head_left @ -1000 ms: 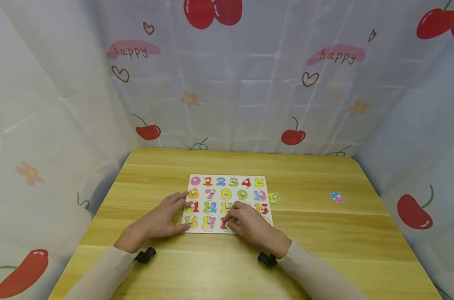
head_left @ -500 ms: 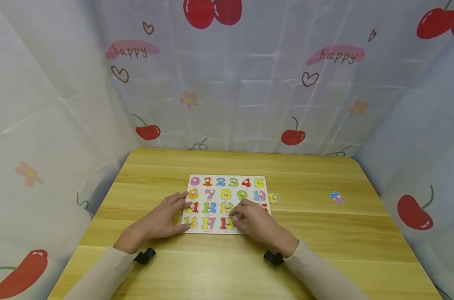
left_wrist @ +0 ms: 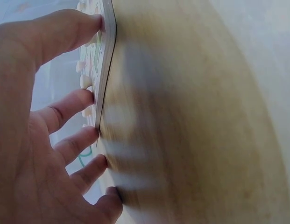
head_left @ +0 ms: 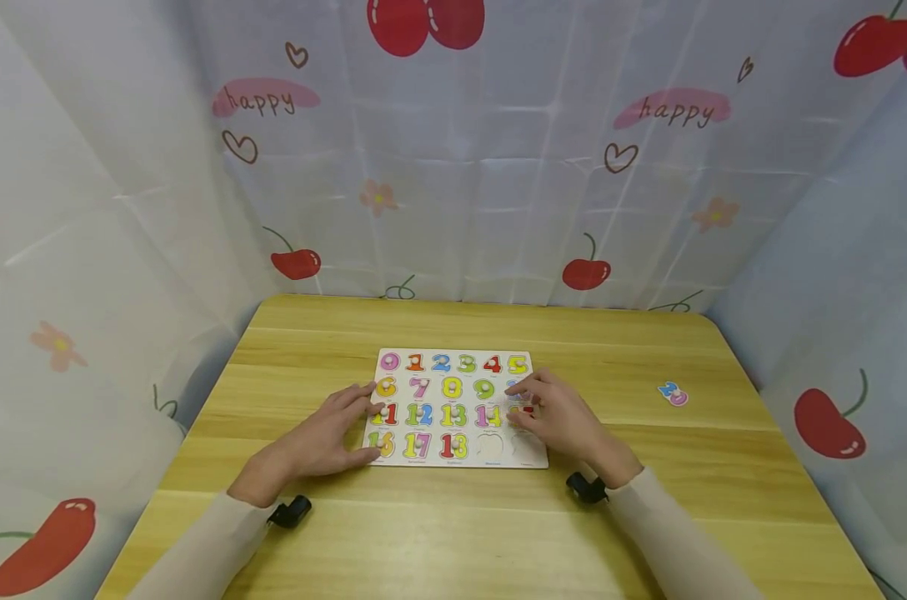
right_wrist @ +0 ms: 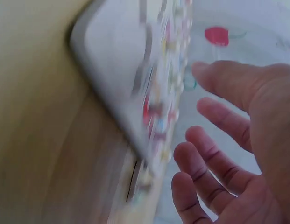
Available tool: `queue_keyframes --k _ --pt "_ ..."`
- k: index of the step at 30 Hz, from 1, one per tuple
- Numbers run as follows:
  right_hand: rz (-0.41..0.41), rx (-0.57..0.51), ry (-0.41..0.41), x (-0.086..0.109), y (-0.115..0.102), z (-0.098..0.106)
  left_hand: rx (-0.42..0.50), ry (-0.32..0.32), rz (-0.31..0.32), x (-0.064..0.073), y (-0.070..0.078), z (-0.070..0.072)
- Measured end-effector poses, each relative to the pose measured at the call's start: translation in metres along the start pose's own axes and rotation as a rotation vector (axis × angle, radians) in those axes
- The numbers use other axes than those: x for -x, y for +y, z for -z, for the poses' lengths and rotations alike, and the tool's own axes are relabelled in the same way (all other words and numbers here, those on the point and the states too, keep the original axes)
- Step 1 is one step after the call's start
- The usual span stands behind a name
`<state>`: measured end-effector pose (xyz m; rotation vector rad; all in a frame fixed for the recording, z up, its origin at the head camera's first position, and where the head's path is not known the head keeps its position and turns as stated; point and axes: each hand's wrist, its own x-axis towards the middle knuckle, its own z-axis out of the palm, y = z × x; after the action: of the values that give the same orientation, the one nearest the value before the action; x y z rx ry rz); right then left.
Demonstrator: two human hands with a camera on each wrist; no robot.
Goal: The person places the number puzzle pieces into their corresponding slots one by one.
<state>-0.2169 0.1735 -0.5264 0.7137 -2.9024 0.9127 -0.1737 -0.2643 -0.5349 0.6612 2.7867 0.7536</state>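
Note:
A white number puzzle board [head_left: 468, 348] lies flat on the table, most slots filled with colourful knobbed number pieces. Two bare slots show at its lower right, beside the 18 piece [head_left: 454, 446]. My left hand [head_left: 322, 437] rests on the board's left edge with fingers spread, and in the left wrist view the thumb presses on the board. Over the board's right side hovers my right hand [head_left: 566, 417], its fingers loosely bent and holding nothing. The 19 piece is hidden behind it in the head view; a blurred piece [right_wrist: 141, 184] shows past the board's edge in the right wrist view.
A blue and purple 20 piece [head_left: 673, 394] lies on the wooden table [head_left: 453, 533], to the right of the board. A curtain [head_left: 453, 167] printed with cherries hangs behind the table and along both sides.
My right hand has left the 18 piece and moved right and away from me, uncovering the bare slots and covering the 19 piece. The left hand stays put.

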Motion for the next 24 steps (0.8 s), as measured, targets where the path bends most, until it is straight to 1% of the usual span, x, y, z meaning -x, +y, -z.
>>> queue_keyframes --k 5,10,16,24 --pt "-0.043 -0.009 0.016 0.002 0.032 0.014 0.003 -0.002 0.006 0.0 -0.001 -0.001" --pt "-0.074 0.003 0.006 0.004 0.052 0.024 -0.001 0.004 0.002 0.001 0.002 0.001" --pt "-0.098 0.008 -0.018 0.003 0.061 0.028 0.005 0.007 0.003 0.002 0.003 0.002" --pt "-0.123 0.009 -0.017 -0.002 0.062 0.028 0.004 -0.012 0.027 0.001 0.001 0.0"
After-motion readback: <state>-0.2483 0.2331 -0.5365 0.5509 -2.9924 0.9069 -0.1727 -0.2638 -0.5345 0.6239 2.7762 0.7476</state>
